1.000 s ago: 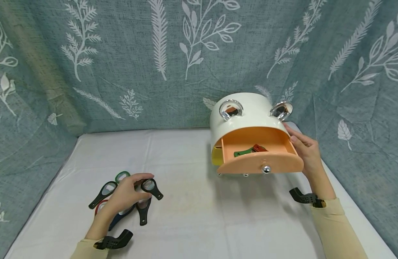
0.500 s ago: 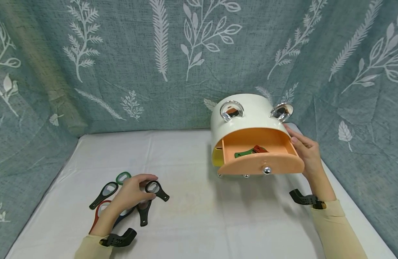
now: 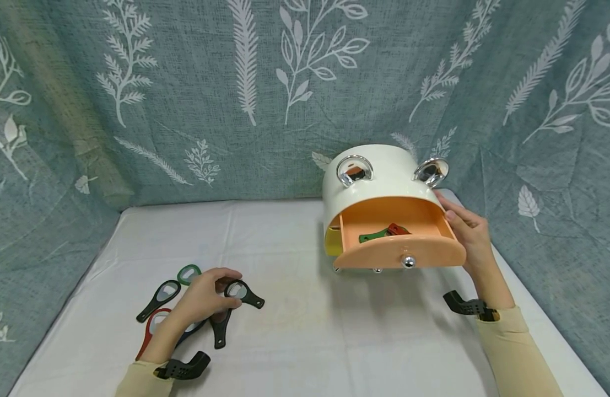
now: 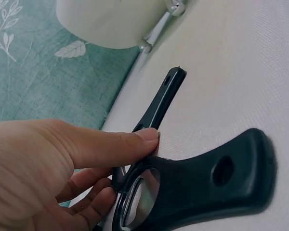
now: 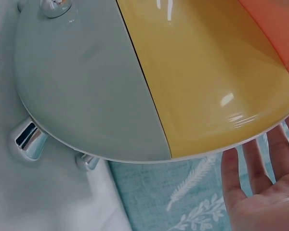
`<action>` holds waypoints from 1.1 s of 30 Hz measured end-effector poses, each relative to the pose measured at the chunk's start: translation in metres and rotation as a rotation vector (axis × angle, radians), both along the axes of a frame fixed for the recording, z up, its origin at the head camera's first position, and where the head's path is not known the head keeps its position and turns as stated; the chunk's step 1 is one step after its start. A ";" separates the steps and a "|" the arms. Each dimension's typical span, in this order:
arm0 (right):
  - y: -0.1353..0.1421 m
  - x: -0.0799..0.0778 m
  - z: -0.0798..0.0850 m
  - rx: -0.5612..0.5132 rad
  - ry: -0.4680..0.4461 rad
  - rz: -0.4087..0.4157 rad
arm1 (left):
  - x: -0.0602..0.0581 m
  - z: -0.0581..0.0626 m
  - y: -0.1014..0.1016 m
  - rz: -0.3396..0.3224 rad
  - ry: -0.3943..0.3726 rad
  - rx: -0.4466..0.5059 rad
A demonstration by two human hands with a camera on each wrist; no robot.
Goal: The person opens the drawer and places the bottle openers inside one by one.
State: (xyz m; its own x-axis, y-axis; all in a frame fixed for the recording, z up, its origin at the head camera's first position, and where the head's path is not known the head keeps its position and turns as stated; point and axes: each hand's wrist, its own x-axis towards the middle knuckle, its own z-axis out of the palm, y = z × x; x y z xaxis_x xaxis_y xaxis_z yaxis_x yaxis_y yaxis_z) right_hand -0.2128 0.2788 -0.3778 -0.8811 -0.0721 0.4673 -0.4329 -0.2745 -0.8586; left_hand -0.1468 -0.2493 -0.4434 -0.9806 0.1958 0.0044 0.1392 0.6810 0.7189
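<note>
My left hand (image 3: 208,298) pinches a black bottle opener (image 3: 253,300) by its ring-shaped head, the handle (image 4: 164,98) pointing away to the right. Just below it lies another black bottle opener (image 4: 202,187) on the cloth, partly under my hand. My right hand (image 3: 470,234) rests along the right side of a white rounded cabinet (image 3: 384,171), its fingers fairly straight against the wall (image 5: 233,149). The cabinet's orange top drawer (image 3: 384,255) is pulled out, with a green bottle opener (image 3: 371,236) and a red one (image 3: 398,229) inside.
Around my left hand lie several more openers: a green one (image 3: 188,273), a black one (image 3: 158,300), a red one (image 3: 150,331) and a dark blue one (image 3: 193,329). Two shiny round eyes (image 3: 355,170) stand on the cabinet. A patterned curtain (image 3: 185,82) hangs behind the table.
My left hand has shifted slightly right with the black bottle opener, whose handle has swung to point more to the right. My right hand and the drawer stay as they were.
</note>
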 end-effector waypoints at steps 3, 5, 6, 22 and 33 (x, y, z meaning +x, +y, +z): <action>0.000 -0.001 0.000 0.000 0.003 0.009 | 0.001 -0.002 0.000 0.001 0.001 -0.003; 0.000 -0.001 0.000 -0.002 0.001 0.006 | 0.001 -0.003 0.000 0.003 0.009 0.003; 0.000 -0.001 0.000 -0.003 -0.001 0.001 | 0.001 -0.003 0.000 0.002 0.018 0.004; 0.001 0.000 0.000 0.012 -0.015 -0.013 | 0.004 -0.003 -0.003 -0.010 0.015 0.026; 0.001 0.000 0.001 0.018 -0.013 -0.004 | 0.005 -0.005 -0.003 -0.042 -0.018 0.065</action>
